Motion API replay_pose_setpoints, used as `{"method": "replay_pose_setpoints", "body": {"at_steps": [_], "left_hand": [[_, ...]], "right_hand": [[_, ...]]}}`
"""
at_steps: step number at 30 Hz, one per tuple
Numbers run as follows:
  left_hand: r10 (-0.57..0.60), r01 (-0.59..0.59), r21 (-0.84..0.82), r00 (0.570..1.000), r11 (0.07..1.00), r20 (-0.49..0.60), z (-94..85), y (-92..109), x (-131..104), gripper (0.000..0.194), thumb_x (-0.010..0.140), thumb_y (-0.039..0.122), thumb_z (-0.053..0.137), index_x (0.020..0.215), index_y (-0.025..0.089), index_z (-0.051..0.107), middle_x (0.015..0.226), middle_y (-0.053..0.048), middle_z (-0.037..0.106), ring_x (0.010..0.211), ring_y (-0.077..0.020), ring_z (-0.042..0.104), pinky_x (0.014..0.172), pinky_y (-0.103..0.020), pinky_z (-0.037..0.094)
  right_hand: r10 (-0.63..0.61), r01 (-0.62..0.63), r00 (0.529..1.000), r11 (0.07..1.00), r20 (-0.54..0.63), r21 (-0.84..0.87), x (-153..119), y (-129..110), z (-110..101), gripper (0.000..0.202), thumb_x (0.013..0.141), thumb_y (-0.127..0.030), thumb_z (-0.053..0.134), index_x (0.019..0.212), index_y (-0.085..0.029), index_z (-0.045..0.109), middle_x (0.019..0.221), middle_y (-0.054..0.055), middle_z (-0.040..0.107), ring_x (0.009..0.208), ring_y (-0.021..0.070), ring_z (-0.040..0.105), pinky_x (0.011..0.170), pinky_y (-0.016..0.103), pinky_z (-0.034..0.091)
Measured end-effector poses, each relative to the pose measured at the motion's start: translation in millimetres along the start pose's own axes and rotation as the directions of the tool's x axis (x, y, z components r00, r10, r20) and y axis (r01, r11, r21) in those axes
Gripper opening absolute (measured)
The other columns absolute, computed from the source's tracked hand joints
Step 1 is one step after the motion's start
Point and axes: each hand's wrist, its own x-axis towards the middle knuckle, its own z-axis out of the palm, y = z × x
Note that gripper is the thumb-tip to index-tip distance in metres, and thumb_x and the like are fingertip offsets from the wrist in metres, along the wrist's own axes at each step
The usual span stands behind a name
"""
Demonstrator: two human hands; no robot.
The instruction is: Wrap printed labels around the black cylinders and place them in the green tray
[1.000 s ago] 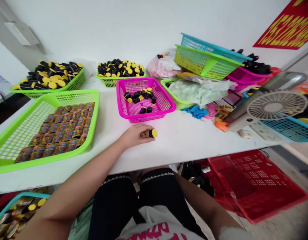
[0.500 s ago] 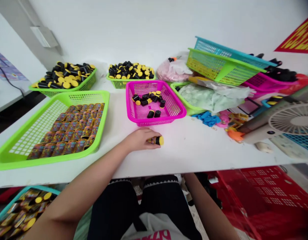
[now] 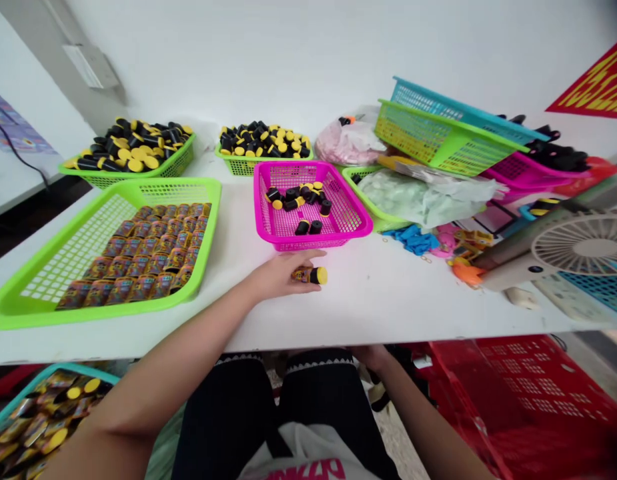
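My left hand (image 3: pixel 277 277) rests on the white table, curled around a small yellow-capped cylinder (image 3: pixel 311 275) with a colourful wrap label. The cylinder lies on its side, its cap pointing right. My thumb runs along its near side, while one finger stretches out above it with a gap between. Just beyond stands a magenta basket (image 3: pixel 315 238), holding several black cylinders with yellow ends (image 3: pixel 315 227). Below the table edge, near my thigh, is my right hand (image 3: pixel 372 357); its fingers are mostly hidden.
At left, a green basket (image 3: pixel 214 230) holds rows of labelled cylinders (image 3: pixel 147 257). Two green baskets of black-and-yellow cylinders (image 3: pixel 133 148) stand behind. On the right are stacked baskets (image 3: pixel 453 143), blue scraps (image 3: pixel 412 239) and a small fan (image 3: pixel 588 247). Red crates (image 3: pixel 518 400) sit below.
My left fingers have loosened and spread, showing more of the cylinder's label. The cylinder is nearly in the same place. My right hand has come up towards the table edge.
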Motion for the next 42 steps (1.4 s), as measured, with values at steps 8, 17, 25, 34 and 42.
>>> {"method": "replay_pose_setpoints", "body": {"at_steps": [8, 17, 25, 34, 42], "left_hand": [[-0.252, 0.128, -0.702, 0.965, 0.7, -0.075, 9.0, 11.2, 3.8, 0.056, 0.057, 0.035, 0.09, 0.103, 0.016, 0.067, 0.089, -0.004, 0.071, 0.081, -0.0174, 0.066, 0.076, -0.03, 0.052], [-0.293, 0.016, -0.863, 0.944, 0.504, -0.154, -4.9, 18.0, 3.2, 0.053, 0.065, 0.042, 0.086, 0.094, 0.017, 0.05, 0.073, 0.001, 0.065, 0.066, -0.0128, 0.064, 0.061, -0.024, 0.05], [-0.308, 0.065, -0.824, 0.941, 0.563, -0.136, 1.3, 18.8, 0.2, 0.061, 0.075, 0.031, 0.08, 0.098, 0.026, 0.023, 0.071, 0.009, 0.057, 0.061, -0.0102, 0.062, 0.057, -0.022, 0.05], [-0.331, 0.041, -0.806, 0.923, 0.591, -0.196, 3.0, 28.8, 1.5, 0.058, 0.077, 0.029, 0.075, 0.099, 0.026, 0.021, 0.07, 0.01, 0.056, 0.056, -0.0085, 0.059, 0.054, -0.021, 0.048], [-0.388, 0.078, -0.68, 0.865, 0.729, -0.317, 14.0, 25.1, 0.7, 0.062, 0.069, 0.015, 0.07, 0.107, 0.025, 0.022, 0.066, 0.013, 0.047, 0.05, -0.0068, 0.05, 0.048, -0.018, 0.036]], "right_hand": [[0.056, -0.209, 0.76, 0.965, 0.647, 0.162, 14.8, -59.5, -91.7, 0.029, 0.093, -0.031, 0.056, 0.121, -0.028, 0.064, 0.117, 0.007, 0.07, 0.11, 0.0203, 0.067, 0.098, 0.036, 0.053], [-0.624, 0.626, 0.778, 0.78, 0.07, -0.004, 181.8, -44.0, 0.2, 0.062, 0.082, -0.019, 0.063, 0.138, -0.02, 0.036, 0.129, 0.016, 0.053, 0.129, 0.0273, 0.05, 0.102, 0.051, 0.05], [-0.634, 0.634, 0.773, 0.773, 0.01, 0.034, 166.8, -36.0, 0.7, 0.071, 0.079, -0.021, 0.066, 0.143, -0.02, 0.036, 0.13, 0.015, 0.054, 0.128, 0.0275, 0.051, 0.103, 0.049, 0.05], [-0.708, 0.683, 0.695, 0.704, -0.124, -0.196, 166.3, -36.5, -0.6, 0.058, 0.077, -0.016, 0.066, 0.131, -0.017, 0.047, 0.111, 0.013, 0.061, 0.116, 0.0288, 0.058, 0.096, 0.052, 0.055], [-0.751, 0.69, 0.658, 0.628, -0.051, -0.36, 161.9, -39.9, 0.9, 0.043, 0.084, -0.027, 0.065, 0.125, -0.022, 0.051, 0.106, 0.009, 0.065, 0.104, 0.0254, 0.061, 0.108, 0.064, 0.042]]}}
